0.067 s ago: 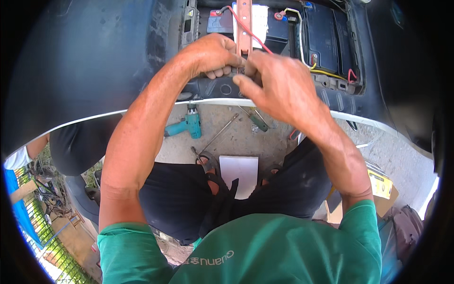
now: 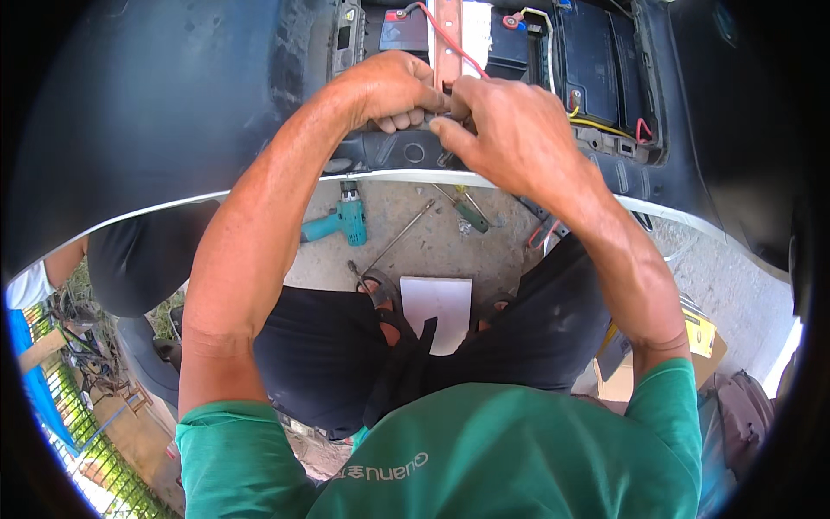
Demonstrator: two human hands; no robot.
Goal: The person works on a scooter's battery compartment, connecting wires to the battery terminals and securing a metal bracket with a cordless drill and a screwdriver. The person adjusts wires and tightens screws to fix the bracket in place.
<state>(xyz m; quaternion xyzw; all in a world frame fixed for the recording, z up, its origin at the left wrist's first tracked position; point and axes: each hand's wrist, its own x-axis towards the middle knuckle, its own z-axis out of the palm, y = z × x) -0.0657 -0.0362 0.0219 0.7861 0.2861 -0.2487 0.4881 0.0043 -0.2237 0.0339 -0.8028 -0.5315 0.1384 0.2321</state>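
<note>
My left hand (image 2: 393, 93) and my right hand (image 2: 512, 125) meet at the near end of a reddish-brown perforated metal bar (image 2: 448, 52). The fingers of both are closed in pinches, almost touching each other. Whatever small part sits between them is hidden by the fingertips. The bar runs away from me over dark batteries (image 2: 590, 65) in an open compartment. A red cable (image 2: 443, 30) crosses the bar just beyond my hands. White paper (image 2: 475, 39) shows beside the bar.
A white-edged black body panel (image 2: 207, 130) surrounds the compartment. Below it on the concrete lie a teal cordless drill (image 2: 350, 218), a long thin metal rod (image 2: 402, 229) and a green-handled screwdriver (image 2: 471, 214). A white block (image 2: 437, 311) stands between my feet. A person's dark-clothed knee (image 2: 143, 259) is at left.
The whole view has shifted slightly. Both hands stay pinched together at the near end of the bar, with my right thumb a little closer to the left fingertips.
</note>
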